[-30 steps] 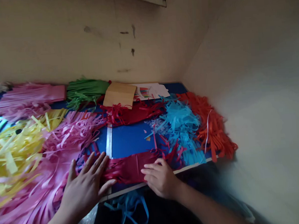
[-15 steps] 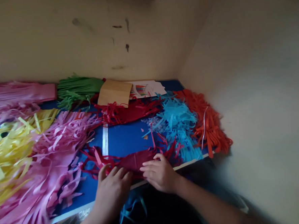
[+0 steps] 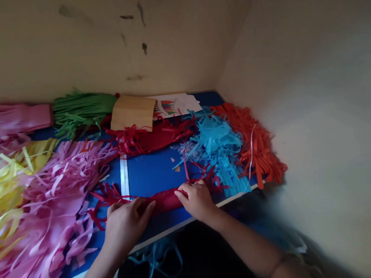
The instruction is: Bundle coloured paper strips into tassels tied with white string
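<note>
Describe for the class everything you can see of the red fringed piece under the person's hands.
The red fringed piece is deep red, with a plain, smooth middle and loose, narrow strips spreading at both ends. It looks like thin paper or cloth. It lies sideways near the front edge of the blue table, its middle narrow. The left hand covers its left part and the right hand touches its right part; how firmly they grip is unclear.
</note>
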A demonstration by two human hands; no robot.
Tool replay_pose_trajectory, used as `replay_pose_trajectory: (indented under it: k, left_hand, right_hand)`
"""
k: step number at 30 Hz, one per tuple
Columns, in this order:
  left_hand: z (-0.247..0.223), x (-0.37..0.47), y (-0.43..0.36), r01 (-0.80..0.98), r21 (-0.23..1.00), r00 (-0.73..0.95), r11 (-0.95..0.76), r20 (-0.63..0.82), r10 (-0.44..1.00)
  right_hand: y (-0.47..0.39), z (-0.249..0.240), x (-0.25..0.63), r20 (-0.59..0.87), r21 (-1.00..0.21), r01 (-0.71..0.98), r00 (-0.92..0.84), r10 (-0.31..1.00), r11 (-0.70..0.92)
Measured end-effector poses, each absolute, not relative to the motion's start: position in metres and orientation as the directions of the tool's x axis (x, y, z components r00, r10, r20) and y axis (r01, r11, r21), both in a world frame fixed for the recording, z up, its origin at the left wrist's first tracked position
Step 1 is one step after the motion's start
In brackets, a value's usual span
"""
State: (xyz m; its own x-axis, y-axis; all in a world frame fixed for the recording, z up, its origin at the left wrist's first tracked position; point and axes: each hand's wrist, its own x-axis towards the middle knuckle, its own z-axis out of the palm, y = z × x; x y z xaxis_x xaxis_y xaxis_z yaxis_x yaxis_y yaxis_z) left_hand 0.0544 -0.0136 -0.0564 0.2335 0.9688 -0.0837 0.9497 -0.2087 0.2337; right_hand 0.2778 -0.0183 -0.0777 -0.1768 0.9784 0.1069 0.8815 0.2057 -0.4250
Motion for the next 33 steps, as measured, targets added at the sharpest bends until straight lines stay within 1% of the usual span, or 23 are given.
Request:
replay_pose_trajectory:
  k: [2, 7, 12, 17, 18, 19, 20, 22, 23, 24, 25, 27, 28, 29, 30, 33]
  left_hand:
    - [-0.056, 0.056, -0.011, 0.962, 0.196, 0.214, -0.190, -0.111, 0.970]
    - [-0.058, 0.061, -0.009, 0.980, 0.092, 0.185, -0.176, -0.094, 0.978]
    - [-0.061, 0.065, -0.009, 0.979, 0.073, 0.190, -0.188, -0.030, 0.981]
    - [-0.064, 0.065, -0.012, 0.978, 0.060, 0.198, -0.197, -0.005, 0.980]
    - [-0.065, 0.066, -0.013, 0.978, 0.058, 0.199, -0.200, 0.030, 0.980]
    - [-0.065, 0.065, -0.014, 0.977, 0.052, 0.200, -0.206, 0.094, 0.975]
    - [-0.066, 0.065, -0.015, 0.975, 0.042, 0.207, -0.218, 0.187, 0.960]
    - [-0.067, 0.064, -0.017, 0.960, 0.002, 0.259, -0.281, 0.383, 0.886]
    - [-0.067, 0.064, -0.017, 0.942, -0.030, 0.313, -0.334, 0.438, 0.843]
    - [-0.067, 0.063, -0.017, 0.917, -0.062, 0.379, -0.395, 0.451, 0.808]
    - [-0.066, 0.062, -0.017, 0.887, -0.088, 0.445, -0.454, 0.430, 0.785]
    - [-0.065, 0.060, -0.017, 0.834, -0.106, 0.541, -0.541, 0.348, 0.766]
    - [-0.064, 0.060, -0.017, 0.813, -0.099, 0.572, -0.574, 0.321, 0.755]
    - [-0.063, 0.059, -0.018, 0.795, -0.084, 0.594, -0.601, 0.308, 0.743]
    - [-0.062, 0.058, -0.019, 0.776, -0.066, 0.615, -0.628, 0.305, 0.727]
    - [-0.062, 0.056, -0.025, 0.730, -0.046, 0.652, -0.682, 0.345, 0.675]
  right_hand:
    - [-0.018, -0.079, 0.277, 0.123, -0.405, 0.892, -0.167, 0.978, 0.203]
    - [-0.018, -0.082, 0.276, 0.164, -0.388, 0.898, -0.154, 0.974, 0.207]
    - [-0.018, -0.087, 0.274, 0.194, -0.398, 0.895, -0.135, 0.972, 0.204]
    - [-0.017, -0.088, 0.275, 0.201, -0.396, 0.895, -0.131, 0.971, 0.203]
    - [-0.016, -0.086, 0.277, 0.212, -0.391, 0.897, -0.131, 0.968, 0.207]
    - [-0.016, -0.082, 0.279, 0.230, -0.380, 0.903, -0.119, 0.966, 0.202]
    - [-0.016, -0.077, 0.281, 0.257, -0.361, 0.915, -0.087, 0.962, 0.179]
    - [-0.019, -0.065, 0.282, 0.339, -0.307, 0.947, 0.012, 0.941, 0.099]
    - [-0.021, -0.059, 0.282, 0.392, -0.284, 0.955, 0.032, 0.919, 0.088]
    - [-0.024, -0.055, 0.281, 0.433, -0.266, 0.954, -0.010, 0.901, 0.138]
    - [-0.027, -0.051, 0.279, 0.451, -0.253, 0.936, -0.111, 0.886, 0.246]
    - [-0.033, -0.050, 0.276, 0.409, -0.239, 0.825, -0.393, 0.824, 0.512]
    - [-0.034, -0.051, 0.276, 0.355, -0.247, 0.759, -0.508, 0.785, 0.602]
    - [-0.035, -0.053, 0.277, 0.297, -0.262, 0.717, -0.576, 0.761, 0.645]
    - [-0.034, -0.056, 0.280, 0.251, -0.280, 0.703, -0.604, 0.756, 0.654]
    - [-0.027, -0.064, 0.292, 0.209, -0.327, 0.691, -0.613, 0.762, 0.645]
